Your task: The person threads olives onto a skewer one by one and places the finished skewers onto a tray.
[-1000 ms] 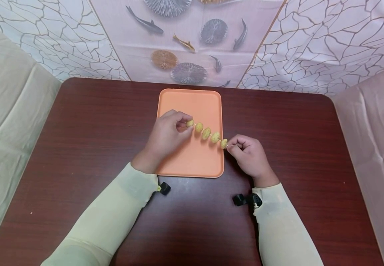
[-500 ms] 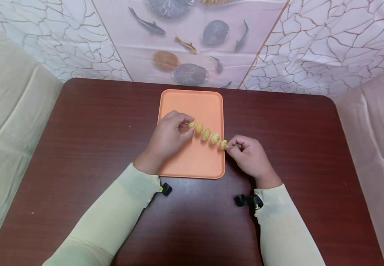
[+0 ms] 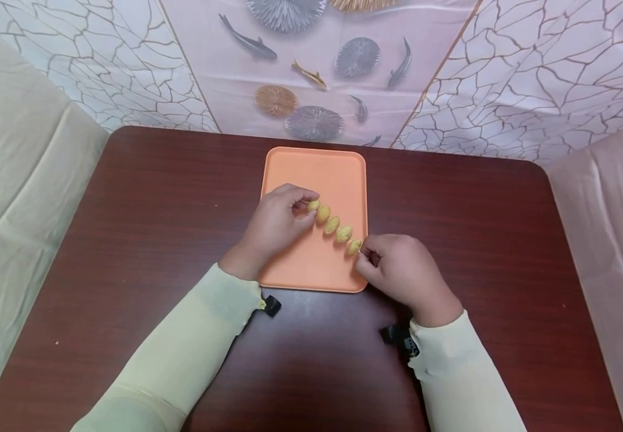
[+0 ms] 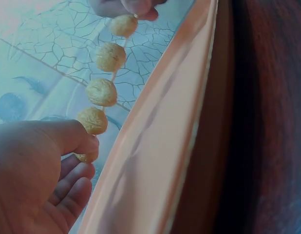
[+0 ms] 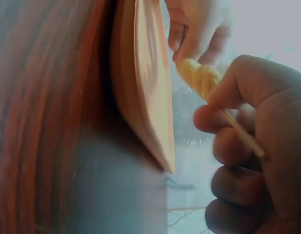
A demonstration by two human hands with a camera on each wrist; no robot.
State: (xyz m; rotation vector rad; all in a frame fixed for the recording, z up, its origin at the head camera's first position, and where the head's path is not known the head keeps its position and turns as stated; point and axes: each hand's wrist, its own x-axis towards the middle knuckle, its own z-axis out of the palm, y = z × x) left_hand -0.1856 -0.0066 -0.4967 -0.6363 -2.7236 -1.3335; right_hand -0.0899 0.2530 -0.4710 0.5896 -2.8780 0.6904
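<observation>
A thin wooden skewer (image 5: 245,134) threaded with several small, yellow, wrinkled balls (image 3: 331,225) slants across the orange tray (image 3: 338,171), held above it at both ends. My left hand (image 3: 276,225) pinches the ball at the far-left end between thumb and fingers, which partly cover it in the left wrist view. At the near-right end, my right hand (image 3: 402,267) grips the bare stick just beyond the last ball, over the tray's right rim. The stick's blunt end shows past the curled fingers (image 5: 233,146) in the right wrist view.
The tray lies on a dark reddish-brown table (image 3: 155,198), towards its back edge. Behind stands a patterned cloth (image 3: 311,84) with fish and round shapes. Pale cloth (image 3: 14,180) hangs at both sides. A small black camera (image 3: 272,306) sits at the left wrist.
The right hand has come nearer and slightly left, so the skewer slants more steeply and its balls appear closer together. The left hand keeps its pinch. The head view has shifted slightly.
</observation>
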